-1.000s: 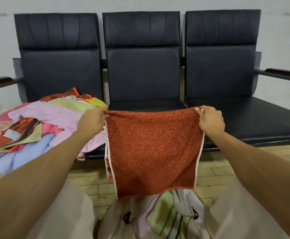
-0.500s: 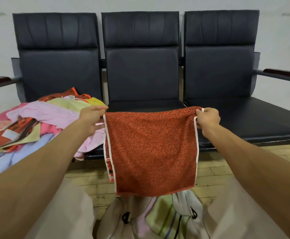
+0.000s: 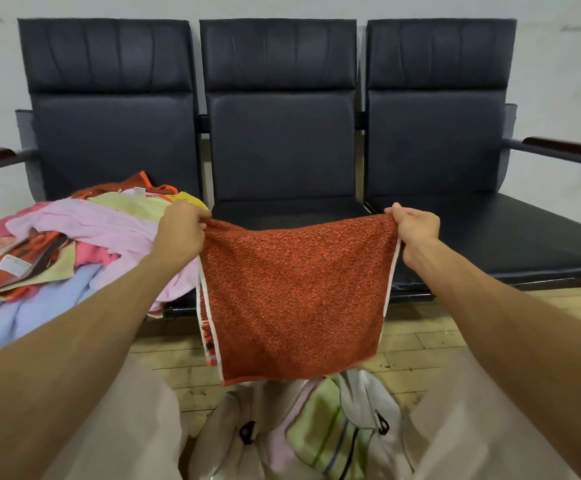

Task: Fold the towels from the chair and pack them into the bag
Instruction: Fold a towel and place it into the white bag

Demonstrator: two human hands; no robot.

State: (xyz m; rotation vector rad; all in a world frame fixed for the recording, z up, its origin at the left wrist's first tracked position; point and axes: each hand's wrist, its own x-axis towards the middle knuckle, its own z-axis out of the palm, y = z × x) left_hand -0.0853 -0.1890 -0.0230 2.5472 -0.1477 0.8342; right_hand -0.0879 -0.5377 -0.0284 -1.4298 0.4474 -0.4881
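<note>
red towel [image 3: 296,292] top edge slacker than before, black chairs [image 3: 278,133], towel pile [image 3: 85,233] on left seat, red towel hanging before middle seat, above bag [image 3: 220,434], slightly wider than tall, top edge running left to right, left hand [image 3: 180,233], right hand [image 3: 415,226], each grip pinching a top corner

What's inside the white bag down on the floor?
A green striped towel and a pale pink towel show in the mouth of the bag. Anything beneath them is covered, and the hanging red towel hides the mouth's far edge.

A towel pile [image 3: 74,237] blocked the left of the frame. The middle seat [image 3: 289,213] and the right seat [image 3: 510,237] had open room. The red towel [image 3: 296,292] hung over the bag [image 3: 360,389] below.
</note>
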